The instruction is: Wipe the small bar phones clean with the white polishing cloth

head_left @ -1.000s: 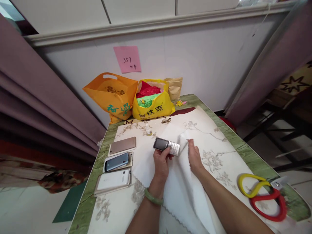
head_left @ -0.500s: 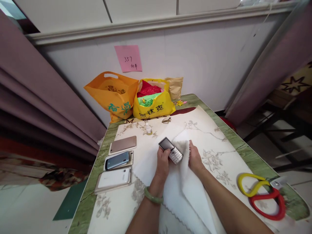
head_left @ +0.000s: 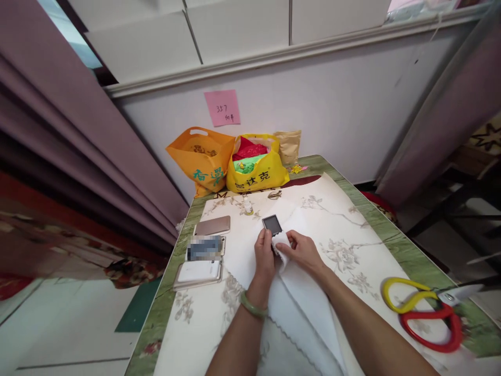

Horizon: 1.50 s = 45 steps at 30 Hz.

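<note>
Small phone (head_left: 272, 224) half wrapped in white cloth (head_left: 299, 310), both hands engaged.
The phone lies at the dial's centre, screen end toward 12 o'clock, its lower part under the cloth, which spreads toward 6. The left hand (head_left: 264, 256), on the 7 o'clock side, closes on the phone's edge; the right hand (head_left: 307, 254), near 4, pinches a fold of cloth over the lower part. Good form here probably means a steady left grip by the edges, a flat cloth under the right thumb, and light, even pressure, since a bunched fold could miss recesses or tug the phone loose. Other phones (head_left: 199, 270) lie at 9 o'clock, well apart; scissors (head_left: 425, 313) rest at 4, clear of the cloth.
</note>
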### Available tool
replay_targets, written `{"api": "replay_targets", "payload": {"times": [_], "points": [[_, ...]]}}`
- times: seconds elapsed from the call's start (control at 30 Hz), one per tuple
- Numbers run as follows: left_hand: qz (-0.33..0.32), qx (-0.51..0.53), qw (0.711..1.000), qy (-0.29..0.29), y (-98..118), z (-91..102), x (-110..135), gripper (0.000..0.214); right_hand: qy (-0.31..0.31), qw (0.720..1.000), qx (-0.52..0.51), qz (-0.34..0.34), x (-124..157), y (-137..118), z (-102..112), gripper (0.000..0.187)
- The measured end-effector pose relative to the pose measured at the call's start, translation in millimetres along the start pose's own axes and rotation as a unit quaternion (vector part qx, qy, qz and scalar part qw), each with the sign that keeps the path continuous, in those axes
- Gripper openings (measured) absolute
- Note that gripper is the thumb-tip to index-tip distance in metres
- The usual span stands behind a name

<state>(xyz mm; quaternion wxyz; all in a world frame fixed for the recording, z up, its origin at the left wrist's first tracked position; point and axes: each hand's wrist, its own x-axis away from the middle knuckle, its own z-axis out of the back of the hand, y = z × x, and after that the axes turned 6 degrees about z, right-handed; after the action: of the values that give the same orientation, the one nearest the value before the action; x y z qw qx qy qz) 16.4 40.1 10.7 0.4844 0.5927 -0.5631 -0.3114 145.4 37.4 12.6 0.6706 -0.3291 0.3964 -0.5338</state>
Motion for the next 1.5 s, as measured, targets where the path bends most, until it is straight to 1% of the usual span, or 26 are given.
{"api": "replay_targets", "payload": {"times": [0.1,0.17,0.27,0.33,0.43,0.5,0.57,0.67,0.73,0.8,0.87,1.07,1.13,1.23,1.37,1.4,1.5], "points": [[0.003,0.024,0.999,-0.031,0.8,-1.0,1.1,0.033,-0.004,0.999,0.041,0.008,-1.0,5.1,-0.3,0.037],[0.021,0.036,0.998,-0.054,0.9,-0.7,1.1,0.034,-0.003,0.999,0.032,0.013,-1.5,8.1,-0.9,0.040],[0.048,0.055,0.994,-0.079,-0.4,0.0,0.6,0.035,0.022,1.000,0.012,0.012,-1.1,9.4,-1.1,0.045],[0.043,0.055,0.995,-0.077,-1.4,0.0,0.3,0.034,0.028,1.000,0.005,0.007,-0.5,8.7,-0.5,0.045],[0.014,0.031,0.998,-0.061,-1.5,-1.1,0.2,0.035,-0.003,1.000,0.000,0.008,0.5,7.8,1.0,0.038],[0.003,0.012,0.999,-0.053,-0.5,-1.7,0.7,0.037,-0.020,1.000,0.002,0.014,1.2,7.8,1.2,0.037],[0.005,0.005,0.998,-0.056,0.4,-1.4,1.6,0.037,-0.008,1.000,0.015,0.021,1.8,7.9,0.3,0.038],[0.017,0.010,0.997,-0.068,0.5,0.3,2.1,0.033,0.028,0.999,0.038,0.017,2.6,7.5,-1.3,0.046],[0.019,0.008,0.997,-0.068,0.1,1.5,1.5,0.032,0.022,0.998,0.049,0.017,3.1,6.9,-0.9,0.044],[0.012,-0.003,0.998,-0.066,-0.2,2.1,0.8,0.031,-0.002,0.998,0.055,0.025,3.7,5.8,0.6,0.041],[0.000,-0.016,0.998,-0.068,-0.1,2.1,1.0,0.030,-0.017,0.998,0.059,0.029,4.3,4.2,2.1,0.040],[-0.004,-0.011,0.997,-0.080,1.9,1.8,4.4,0.031,0.017,0.998,0.059,0.007,5.3,2.0,0.6,0.044],[-0.003,-0.013,0.997,-0.072,2.5,2.1,4.4,0.031,0.003,0.998,0.067,0.016,5.2,3.6,-0.1,0.041],[0.002,-0.017,0.998,-0.064,2.7,2.3,4.2,0.029,-0.013,0.997,0.070,0.028,4.7,6.4,-0.8,0.042],[0.015,0.001,0.997,-0.073,0.8,2.2,4.1,0.030,0.028,0.998,0.059,0.006,4.2,6.9,-2.0,0.050],[0.014,0.005,0.997,-0.073,0.1,2.4,3.6,0.030,0.031,0.998,0.057,0.005,4.3,6.6,-1.9,0.050],[0.007,0.001,0.998,-0.068,-1.7,3.5,1.4,0.030,0.001,0.998,0.063,0.019,4.8,5.8,-0.9,0.041]]}}
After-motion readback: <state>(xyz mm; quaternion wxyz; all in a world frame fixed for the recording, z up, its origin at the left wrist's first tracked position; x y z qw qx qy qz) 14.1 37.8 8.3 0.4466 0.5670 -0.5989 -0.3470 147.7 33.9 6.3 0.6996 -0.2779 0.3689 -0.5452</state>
